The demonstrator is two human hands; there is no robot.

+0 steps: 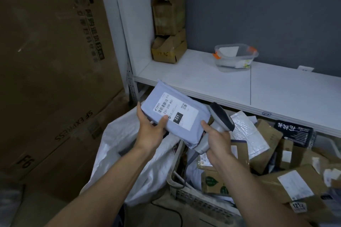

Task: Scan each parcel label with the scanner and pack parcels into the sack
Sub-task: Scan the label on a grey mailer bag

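Observation:
My left hand (150,129) grips the near left edge of a light blue poly-mailer parcel (166,97), held up with its white label (175,111) facing me. The label reads 231-239-K01. My right hand (218,141) grips the handle of a grey barcode scanner (221,116), its thumb touching the parcel's right corner. The scanner's head sits just right of the parcel. A white woven sack (118,153) stands open beneath the parcel and my left forearm.
A beige plastic crate (195,201) of parcels sits right of the sack, with cardboard boxes (291,186) and bubble mailers piled further right. A white shelf (239,86) above holds a clear tub (236,57) and two small cartons. Large cardboard boxes (51,79) stand at left.

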